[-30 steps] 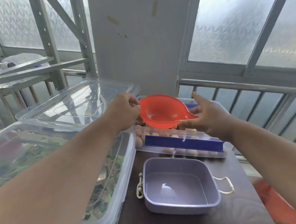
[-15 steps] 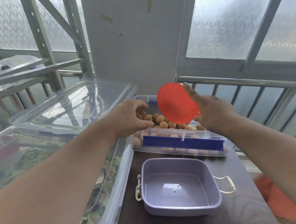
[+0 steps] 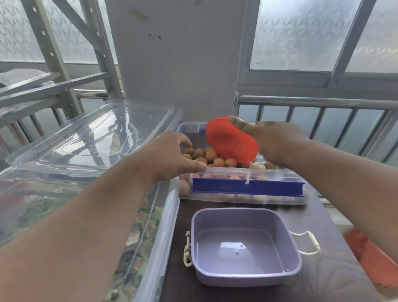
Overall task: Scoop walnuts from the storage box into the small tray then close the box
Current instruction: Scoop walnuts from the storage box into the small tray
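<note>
Head view, my entry: right hand (image 3: 277,143) clamps red scoop (image 3: 231,141), tilted over walnuts (image 3: 211,158) in open box (image 3: 243,190). Left hand (image 3: 173,156) loose-fingered, steadies rim. Tray (image 3: 244,245) empty, near. Walnuts hard, light, likely rolling; I scoop deep.

To your left, a large clear bin (image 3: 62,202) holds leafy greens, its lid (image 3: 93,137) resting tilted on top. Beyond it, a grey metal rack (image 3: 52,59) fronts frosted windows (image 3: 302,23).
</note>
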Tool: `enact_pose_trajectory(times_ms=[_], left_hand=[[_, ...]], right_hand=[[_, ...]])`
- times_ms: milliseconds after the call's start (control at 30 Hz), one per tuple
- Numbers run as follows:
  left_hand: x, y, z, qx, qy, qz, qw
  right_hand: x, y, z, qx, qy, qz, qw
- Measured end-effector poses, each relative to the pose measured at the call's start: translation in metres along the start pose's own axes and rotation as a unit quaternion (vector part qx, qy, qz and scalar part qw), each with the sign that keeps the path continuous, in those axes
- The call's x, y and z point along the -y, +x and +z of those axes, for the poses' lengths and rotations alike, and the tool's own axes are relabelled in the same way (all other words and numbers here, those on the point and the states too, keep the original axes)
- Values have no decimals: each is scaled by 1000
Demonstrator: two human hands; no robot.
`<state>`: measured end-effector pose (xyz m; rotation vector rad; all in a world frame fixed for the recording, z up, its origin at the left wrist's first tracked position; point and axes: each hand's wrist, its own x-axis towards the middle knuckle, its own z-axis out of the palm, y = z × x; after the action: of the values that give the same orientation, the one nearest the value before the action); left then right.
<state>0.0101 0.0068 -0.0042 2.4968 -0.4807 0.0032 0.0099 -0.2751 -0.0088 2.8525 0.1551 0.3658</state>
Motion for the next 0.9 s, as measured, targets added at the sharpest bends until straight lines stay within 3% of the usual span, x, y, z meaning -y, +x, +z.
enact_pose_trajectory(times_ms=[167,500,900], left_hand=[[1,1,0,7,-5,3,1000],[3,3,0,16,-21,-1,1000],[6,4,-1,12,-15,0,1000]], right_hand=[[2,3,5,30,20,-10,999],[-2,7,4,161,220,-15,962],[9,10,9,261,407,67,873]])
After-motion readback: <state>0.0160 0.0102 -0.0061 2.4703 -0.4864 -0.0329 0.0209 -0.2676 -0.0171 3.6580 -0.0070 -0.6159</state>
